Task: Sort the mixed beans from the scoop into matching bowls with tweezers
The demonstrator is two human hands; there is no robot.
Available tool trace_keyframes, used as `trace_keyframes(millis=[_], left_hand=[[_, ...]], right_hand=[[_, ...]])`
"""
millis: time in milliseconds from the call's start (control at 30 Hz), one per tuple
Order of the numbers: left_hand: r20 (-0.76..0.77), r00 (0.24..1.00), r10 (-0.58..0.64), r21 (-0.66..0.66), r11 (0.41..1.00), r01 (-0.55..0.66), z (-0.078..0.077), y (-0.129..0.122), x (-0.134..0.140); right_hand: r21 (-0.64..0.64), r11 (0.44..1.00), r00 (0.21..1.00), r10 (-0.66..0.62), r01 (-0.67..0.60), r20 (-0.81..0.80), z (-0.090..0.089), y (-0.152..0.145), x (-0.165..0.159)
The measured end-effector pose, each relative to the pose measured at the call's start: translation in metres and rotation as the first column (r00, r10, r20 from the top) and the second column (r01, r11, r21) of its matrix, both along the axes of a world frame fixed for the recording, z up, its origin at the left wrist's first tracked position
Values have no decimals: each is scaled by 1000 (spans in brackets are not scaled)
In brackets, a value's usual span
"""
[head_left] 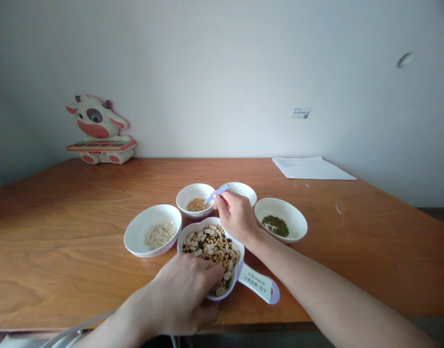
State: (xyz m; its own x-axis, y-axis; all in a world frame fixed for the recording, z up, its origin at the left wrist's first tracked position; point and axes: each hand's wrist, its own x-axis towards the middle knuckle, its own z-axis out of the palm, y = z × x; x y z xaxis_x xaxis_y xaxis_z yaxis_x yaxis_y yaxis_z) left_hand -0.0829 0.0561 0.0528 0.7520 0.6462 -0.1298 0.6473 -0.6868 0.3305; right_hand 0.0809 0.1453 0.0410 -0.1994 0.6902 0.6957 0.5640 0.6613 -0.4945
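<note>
My right hand [238, 215] is closed around a pair of lavender tweezers [221, 190], whose tip points down over the bowl of yellow soybeans [197, 205]. Below it sits a scalloped white-and-lavender dish with a labelled handle [257, 282], filled with mixed white seeds, yellow beans and black beans [212, 246]. My left hand [181, 292] grips the near-left rim of this dish, its fingers partly over the contents. Whether a bean is between the tweezer tips is too small to tell.
Around the dish stand a bowl with flat white seeds [136, 237], a bowl partly hidden by my right hand [243, 188], and a bowl with green beans [296, 220]. Against the wall are a cow-shaped toy keyboard [100, 133] and papers [312, 168]. Cables [77, 331] run at the front left.
</note>
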Motion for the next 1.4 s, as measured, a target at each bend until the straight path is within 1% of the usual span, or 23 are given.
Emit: trace_keyframes(millis=[133, 400, 500, 600, 700, 833, 967, 1133, 1400], left_hand=[[0, 1000, -1, 3, 1000, 1, 0, 0, 0], [0, 1000, 0, -5, 1000, 0, 1, 0, 0], [-5, 1000, -1, -4, 1000, 1, 0, 0, 0], [-4, 1000, -5, 6, 1000, 5, -1, 0, 0], [-8, 1000, -8, 8, 1000, 8, -1, 0, -1], [-19, 1000, -11, 14, 1000, 11, -1, 0, -1], [-7, 1000, -16, 18, 1000, 16, -1, 1, -1], [-8, 1000, -12, 7, 1000, 12, 0, 0, -1], [4, 1000, 0, 5, 1000, 0, -2, 0, -1]], right_hand=[[-3, 999, 997, -38, 39, 62, -2, 1, -1], [37, 999, 999, -24, 23, 44, 1, -2, 0], [49, 999, 1000, 15, -16, 17, 4, -6, 2], [102, 993, 997, 69, -66, -19, 7, -12, 4], [127, 983, 991, 135, -133, -1, 8, -15, 6], [60, 968, 965, 237, -245, 110, 4, -14, 7], [-14, 950, 939, 310, -311, 150, -4, -9, 6], [-59, 951, 935, 311, -305, 171, -5, -9, 5], [-72, 960, 940, 280, -271, 197, -5, -10, 4]])
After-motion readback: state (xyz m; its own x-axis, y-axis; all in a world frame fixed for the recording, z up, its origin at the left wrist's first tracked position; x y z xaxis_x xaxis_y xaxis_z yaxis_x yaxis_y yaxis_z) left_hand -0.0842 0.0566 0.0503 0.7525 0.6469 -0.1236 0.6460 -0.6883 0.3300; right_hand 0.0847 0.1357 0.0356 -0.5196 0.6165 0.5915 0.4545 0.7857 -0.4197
